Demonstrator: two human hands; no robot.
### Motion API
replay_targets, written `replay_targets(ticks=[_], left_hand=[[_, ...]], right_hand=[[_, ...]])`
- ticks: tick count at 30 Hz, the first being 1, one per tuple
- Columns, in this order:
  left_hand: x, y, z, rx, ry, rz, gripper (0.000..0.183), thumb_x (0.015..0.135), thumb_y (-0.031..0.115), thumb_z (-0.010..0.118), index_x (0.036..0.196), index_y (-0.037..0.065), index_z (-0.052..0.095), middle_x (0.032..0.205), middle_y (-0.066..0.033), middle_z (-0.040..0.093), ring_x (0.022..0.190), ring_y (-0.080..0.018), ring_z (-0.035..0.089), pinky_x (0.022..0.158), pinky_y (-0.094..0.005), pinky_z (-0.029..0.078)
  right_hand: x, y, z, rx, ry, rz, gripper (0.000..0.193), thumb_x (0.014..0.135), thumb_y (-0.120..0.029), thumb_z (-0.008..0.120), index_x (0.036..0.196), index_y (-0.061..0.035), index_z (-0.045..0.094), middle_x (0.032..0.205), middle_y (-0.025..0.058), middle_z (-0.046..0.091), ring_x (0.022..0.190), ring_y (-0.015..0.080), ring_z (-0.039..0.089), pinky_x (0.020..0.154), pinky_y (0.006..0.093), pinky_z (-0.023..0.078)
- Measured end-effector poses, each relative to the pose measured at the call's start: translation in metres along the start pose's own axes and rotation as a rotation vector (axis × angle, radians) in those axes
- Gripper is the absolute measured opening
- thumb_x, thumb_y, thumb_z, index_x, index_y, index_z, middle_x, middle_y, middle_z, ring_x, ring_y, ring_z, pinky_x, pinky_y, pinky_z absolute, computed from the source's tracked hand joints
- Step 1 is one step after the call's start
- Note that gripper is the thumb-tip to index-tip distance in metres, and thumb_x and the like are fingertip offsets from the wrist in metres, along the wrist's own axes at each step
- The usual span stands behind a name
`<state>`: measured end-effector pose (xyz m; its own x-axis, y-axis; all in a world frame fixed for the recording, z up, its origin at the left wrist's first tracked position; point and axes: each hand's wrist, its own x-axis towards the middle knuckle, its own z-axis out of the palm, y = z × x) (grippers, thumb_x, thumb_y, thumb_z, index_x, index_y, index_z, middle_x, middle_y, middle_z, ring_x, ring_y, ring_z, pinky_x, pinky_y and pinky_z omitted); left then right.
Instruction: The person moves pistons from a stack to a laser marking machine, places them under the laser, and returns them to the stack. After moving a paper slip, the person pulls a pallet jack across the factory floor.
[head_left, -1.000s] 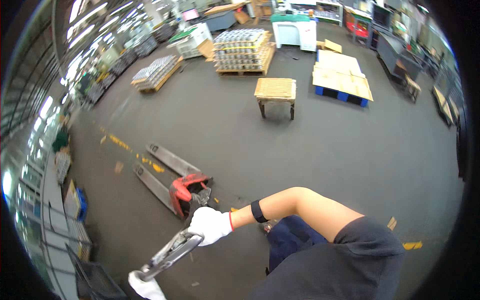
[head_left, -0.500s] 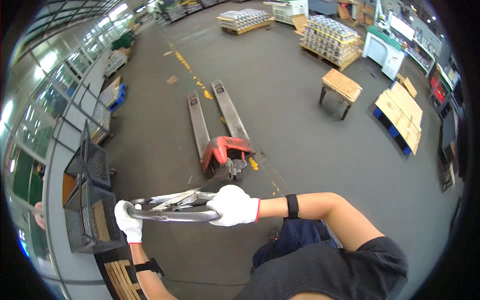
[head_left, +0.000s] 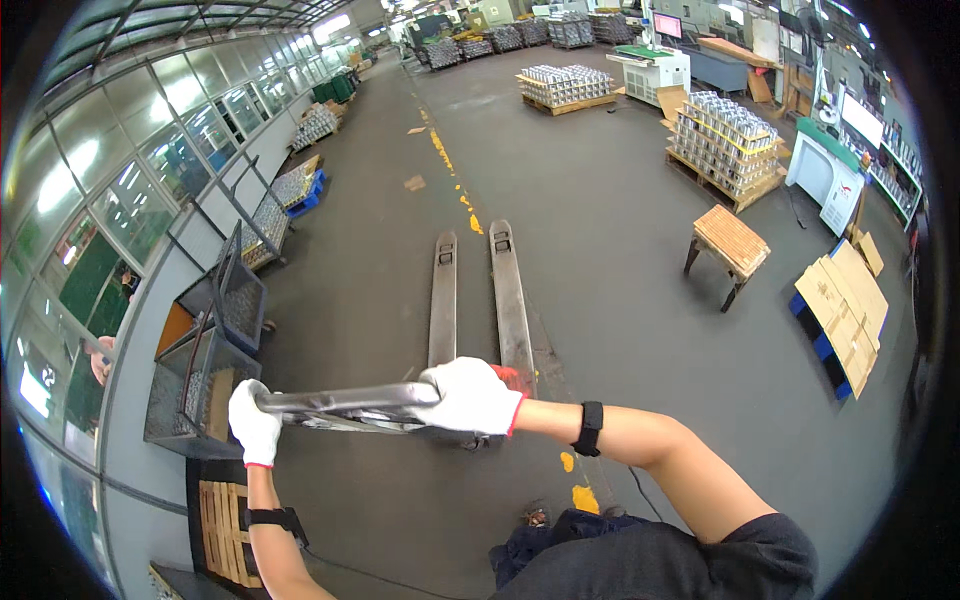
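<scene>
Both my hands wear white gloves and grip the metal loop handle [head_left: 345, 401] of a pallet jack. My left hand [head_left: 254, 422] is wrapped round its left end. My right hand [head_left: 470, 398] is closed on its right end. Beyond the handle, the jack's two long grey forks, the left fork [head_left: 443, 300] and the right fork [head_left: 511, 300], point away from me along the floor with nothing on them. Only a bit of the jack's red body [head_left: 512, 379] shows past my right hand; the handle and glove hide most of it.
Wire-mesh carts [head_left: 195, 395] line the glazed wall at left, with a wooden pallet [head_left: 228, 530] nearer me. To the right stand a small wooden-topped table [head_left: 732, 242], flat cardboard on a blue pallet [head_left: 842, 315] and a pallet stacked with metal parts [head_left: 725, 145]. Yellow floor marks [head_left: 440, 150] run ahead.
My view has lifted and shows more of the far hall. The forks now point more nearly straight ahead, and the handle hides most of the red body. Both hands have kept their grip.
</scene>
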<state>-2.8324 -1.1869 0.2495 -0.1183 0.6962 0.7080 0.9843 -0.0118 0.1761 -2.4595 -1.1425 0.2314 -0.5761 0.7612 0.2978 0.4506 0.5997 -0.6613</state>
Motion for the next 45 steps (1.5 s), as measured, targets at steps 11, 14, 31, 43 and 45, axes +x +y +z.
replay_targets(ticks=[11, 14, 31, 43, 45], left_hand=[[0.028, 0.051, 0.018, 0.215, -0.06, -0.185, 0.021, 0.068, 0.017, 0.078, 0.082, 0.008, 0.065, 0.08, -0.0155, 0.066, 0.079, -0.0358, 0.065, 0.071, -0.0423, 0.051], [0.001, 0.033, 0.01, 0.353, 0.097, -0.089, 0.016, 0.071, 0.022, 0.073, 0.074, 0.008, 0.065, 0.075, -0.0169, 0.065, 0.072, -0.0385, 0.064, 0.067, -0.044, 0.051], [-0.088, 0.07, -0.076, 0.699, 0.169, -0.263, 0.018, 0.062, 0.019, 0.075, 0.064, 0.009, 0.06, 0.065, -0.0109, 0.057, 0.064, -0.0343, 0.056, 0.063, -0.0446, 0.044], [-0.005, -0.002, -0.044, 0.396, 0.049, -0.331, 0.023, 0.065, 0.028, 0.079, 0.072, 0.009, 0.069, 0.065, -0.0125, 0.064, 0.062, -0.0325, 0.065, 0.06, -0.041, 0.05], [0.01, -0.018, -0.038, 0.302, 0.0, -0.339, 0.027, 0.068, 0.031, 0.08, 0.076, 0.008, 0.07, 0.067, -0.0136, 0.066, 0.063, -0.0324, 0.066, 0.061, -0.0395, 0.052]], right_hand=[[0.062, 0.06, -0.032, 0.046, 0.171, 0.166, 0.037, 0.082, -0.044, 0.058, 0.086, -0.0088, 0.072, 0.083, 0.0177, 0.07, 0.083, 0.0366, 0.068, 0.077, 0.0447, 0.054], [0.074, 0.061, -0.022, -0.04, 0.119, 0.045, 0.037, 0.083, -0.043, 0.058, 0.088, -0.0087, 0.071, 0.08, 0.0182, 0.069, 0.081, 0.0375, 0.068, 0.074, 0.0449, 0.054], [0.175, 0.056, 0.05, -0.104, 0.169, -0.308, 0.027, 0.08, -0.038, 0.063, 0.085, -0.0122, 0.069, 0.07, 0.0115, 0.068, 0.069, 0.0317, 0.068, 0.068, 0.042, 0.052], [0.263, 0.072, 0.092, -0.095, 0.292, -0.136, 0.031, 0.082, -0.042, 0.061, 0.085, -0.0114, 0.068, 0.077, 0.0138, 0.068, 0.078, 0.0337, 0.067, 0.074, 0.0436, 0.052], [0.289, 0.074, 0.103, -0.116, 0.348, -0.135, 0.03, 0.081, -0.04, 0.061, 0.085, -0.011, 0.068, 0.079, 0.0141, 0.069, 0.079, 0.0344, 0.067, 0.074, 0.0435, 0.052]])
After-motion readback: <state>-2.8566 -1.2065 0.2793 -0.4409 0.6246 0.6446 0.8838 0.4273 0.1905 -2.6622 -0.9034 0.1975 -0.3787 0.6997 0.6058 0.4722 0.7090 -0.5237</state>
